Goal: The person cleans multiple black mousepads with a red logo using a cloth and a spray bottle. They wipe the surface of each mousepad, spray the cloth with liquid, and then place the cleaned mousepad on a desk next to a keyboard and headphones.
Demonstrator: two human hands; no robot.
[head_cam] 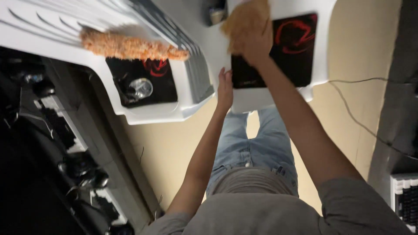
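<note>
Fingers of my right hand (257, 43) press a fluffy orange cloth (244, 19) on the black-and-red mat (291, 48); left hand (225, 89) flat, steadying the white plastic chair (320, 52). Wiping; next sweep needs even pressure.

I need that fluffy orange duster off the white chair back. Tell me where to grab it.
Grip the orange duster around its middle, coming from above. It lies flat and long across the white chair, free of the hands; no handle is visible.

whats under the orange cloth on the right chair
The cloth lies on a black mat with a red design, pressed by the right hand. The covered mat corner is hidden.
</note>
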